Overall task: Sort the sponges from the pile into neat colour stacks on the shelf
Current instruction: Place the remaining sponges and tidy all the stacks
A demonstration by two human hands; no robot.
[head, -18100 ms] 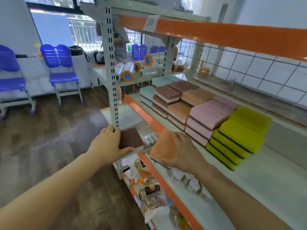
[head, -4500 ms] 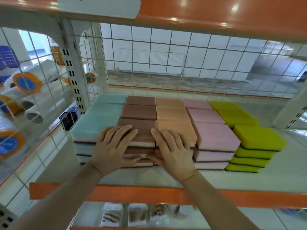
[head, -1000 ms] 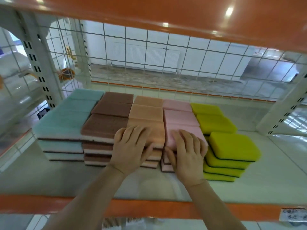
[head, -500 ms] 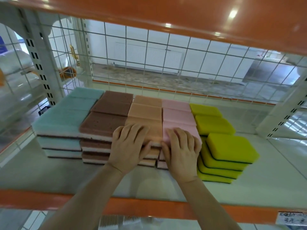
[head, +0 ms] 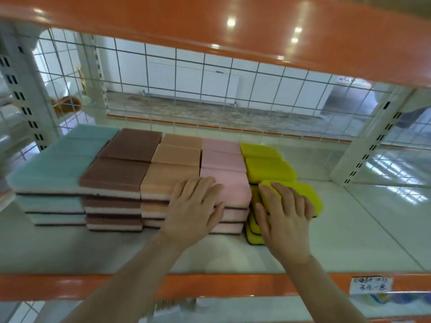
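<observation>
Five colour rows of rectangular foam sponges (head: 224, 190) fill mid-frame; left hand (head: 194, 212) and right hand (head: 285, 214) press flat, fingers straight.

Sponges on the shelf (head: 349, 229), by colour:
- teal stacks (head: 58, 169): 3 in a row front to back
- brown stacks (head: 121, 169): 3
- orange stacks (head: 175, 164): 3
- pink stacks (head: 224, 164): 3
- yellow stacks (head: 268, 169): 3

Total: 15 stacks in 5 colour rows. Front stacks show 3 sponges each (rear stacks' layers are hidden, so uncounted).

Hands: 2. Price label (head: 370, 285) on the shelf edge: 1.
</observation>
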